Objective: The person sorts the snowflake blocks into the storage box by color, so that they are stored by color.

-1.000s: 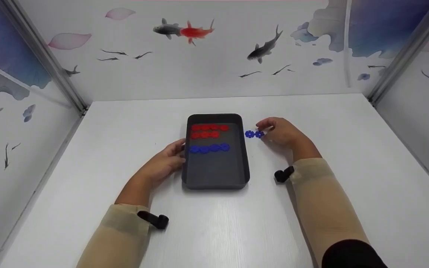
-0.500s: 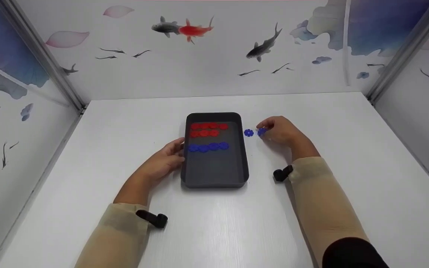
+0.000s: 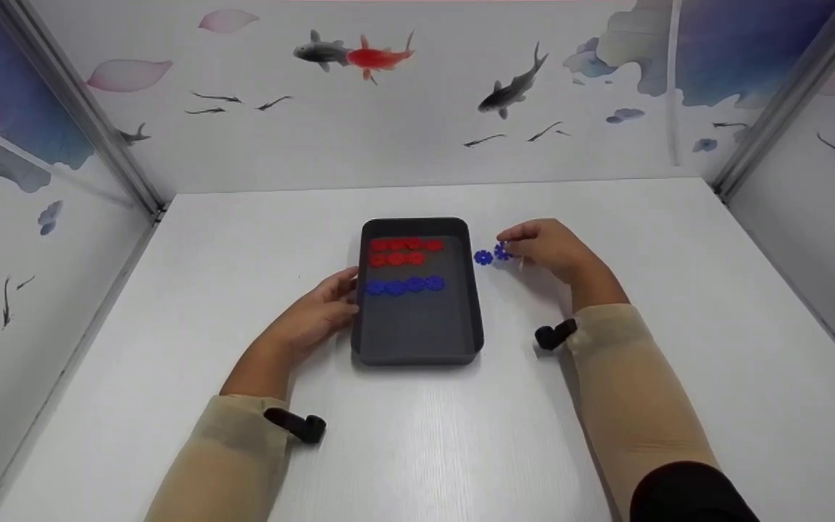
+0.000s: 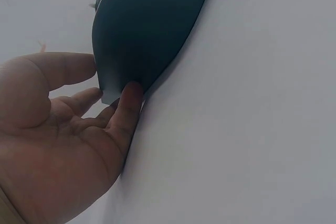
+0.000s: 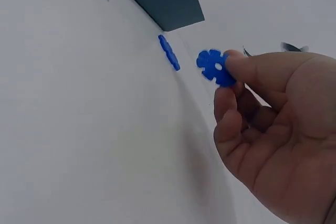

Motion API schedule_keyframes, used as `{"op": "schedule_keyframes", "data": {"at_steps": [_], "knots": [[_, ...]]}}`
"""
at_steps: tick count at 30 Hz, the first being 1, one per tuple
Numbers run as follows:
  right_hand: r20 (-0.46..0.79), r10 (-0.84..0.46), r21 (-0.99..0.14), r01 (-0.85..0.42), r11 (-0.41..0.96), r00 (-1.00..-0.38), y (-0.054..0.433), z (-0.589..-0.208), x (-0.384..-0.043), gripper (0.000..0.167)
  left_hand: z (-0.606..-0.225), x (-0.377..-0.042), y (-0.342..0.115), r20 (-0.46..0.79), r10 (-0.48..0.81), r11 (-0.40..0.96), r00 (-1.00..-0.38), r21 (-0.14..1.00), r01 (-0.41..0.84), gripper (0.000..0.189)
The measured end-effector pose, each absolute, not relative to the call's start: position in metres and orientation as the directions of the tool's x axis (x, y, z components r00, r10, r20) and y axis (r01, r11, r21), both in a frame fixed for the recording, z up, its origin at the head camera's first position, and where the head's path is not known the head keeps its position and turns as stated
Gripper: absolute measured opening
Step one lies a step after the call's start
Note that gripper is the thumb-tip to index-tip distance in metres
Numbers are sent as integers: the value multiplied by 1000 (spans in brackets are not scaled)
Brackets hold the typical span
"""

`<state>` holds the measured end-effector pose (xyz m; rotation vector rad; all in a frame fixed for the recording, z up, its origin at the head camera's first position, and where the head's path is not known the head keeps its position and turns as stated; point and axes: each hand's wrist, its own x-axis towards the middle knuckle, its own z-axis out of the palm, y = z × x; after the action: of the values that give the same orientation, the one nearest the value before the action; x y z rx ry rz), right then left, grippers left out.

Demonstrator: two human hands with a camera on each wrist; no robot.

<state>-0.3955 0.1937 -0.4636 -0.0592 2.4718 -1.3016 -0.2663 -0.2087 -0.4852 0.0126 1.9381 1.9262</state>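
Observation:
My right hand [image 3: 549, 250] pinches a blue notched disc [image 5: 213, 67] between thumb and fingertips, raised and tilted over the white table to the right of the tray. Another blue notched disc [image 3: 483, 257] lies flat on the table, close to the tray's right side. My left hand [image 3: 316, 310] rests its fingertips against the left wall of the dark grey tray [image 3: 417, 339], fingers spread along it in the left wrist view. Inside the tray, two rows of red discs [image 3: 397, 258] lie toward the far end. One row of blue discs [image 3: 396, 288] sits nearer the middle.
White panels printed with fish and petals stand behind the table [image 3: 403, 435] and on both sides. The far panel [image 3: 417, 145] meets the table's back edge. Black clips [image 3: 555, 335] sit on both sleeves.
The two blue discs beside the tray lay side by side. My right hand has drawn the right one away, lifted it and tilted it up. My left hand stays at the tray.

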Motion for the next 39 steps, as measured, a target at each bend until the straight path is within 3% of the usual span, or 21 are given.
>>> {"op": "schedule_keyframes", "data": {"at_steps": [6, 14, 22, 27, 33, 39], "knots": [[-224, -296, -899, 80, 431, -928, 174, -448, -390, 26, -486, -267, -210, -280, 291, 55, -915, 960, -276, 78], [-132, -442, -930, -43, 364, -887, 143, -433, -374, 34, -485, -267, -209, -283, 283, 59, -916, 959, -278, 79], [-83, -555, -936, -126, 329, -828, 99, -418, -361, 27, -486, -267, -209, -273, 291, 50, -917, 962, -270, 79], [-107, -624, -956, -92, 278, -774, 69, -415, -370, 34, -488, -268, -210, -263, 303, 55, -916, 964, -259, 78], [-192, -696, -933, -92, 349, -692, 41, -415, -385, 40, -487, -270, -210, -271, 306, 61, -913, 962, -266, 78], [-295, -733, -905, -65, 419, -613, 25, -428, -399, 34, -486, -269, -210, -274, 308, 57, -911, 961, -269, 78]]}}
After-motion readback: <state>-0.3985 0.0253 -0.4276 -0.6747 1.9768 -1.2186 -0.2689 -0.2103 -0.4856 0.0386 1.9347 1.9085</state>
